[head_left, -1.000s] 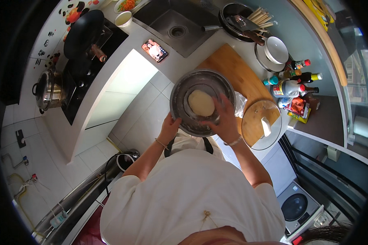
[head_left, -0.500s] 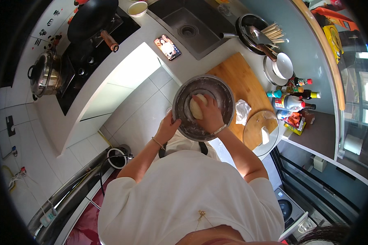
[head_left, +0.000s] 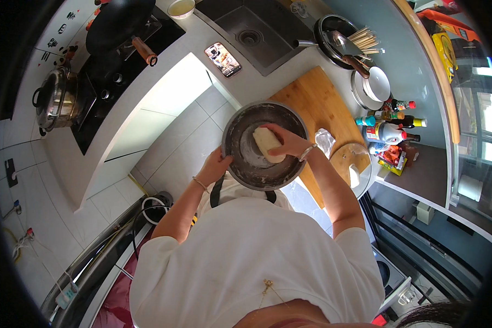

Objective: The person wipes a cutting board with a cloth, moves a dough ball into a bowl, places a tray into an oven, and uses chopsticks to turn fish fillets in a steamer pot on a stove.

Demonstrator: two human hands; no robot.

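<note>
A grey metal mixing bowl point(head_left: 247, 121) is held in front of my body, its inside smeared with whitish flour or dough. My left hand point(head_left: 216, 165) is closed on the bowl's left rim, thumb over the edge. Inside the bowl, a pale, oblong lump of dough point(head_left: 264, 141) stands tilted under my right hand point(head_left: 291, 144). The right fingers wrap over the dough's upper end and right side, with the thumb across its face. Just right of the bowl lies a wooden cutting board point(head_left: 306, 101).
A crumpled clear plastic bag point(head_left: 324, 141) and a glass lid point(head_left: 364, 188) lie on the board. A phone point(head_left: 222, 59) rests by the sink point(head_left: 268, 33). Bottles point(head_left: 385, 133), bowls point(head_left: 376, 85) and a pan point(head_left: 323, 41) line the right side; a wok point(head_left: 117, 24) and steel pot point(head_left: 57, 101) are at left.
My right hand has changed its hold on the dough, lifting and turning it so it looks longer and more upright. The bowl has shifted slightly left.
</note>
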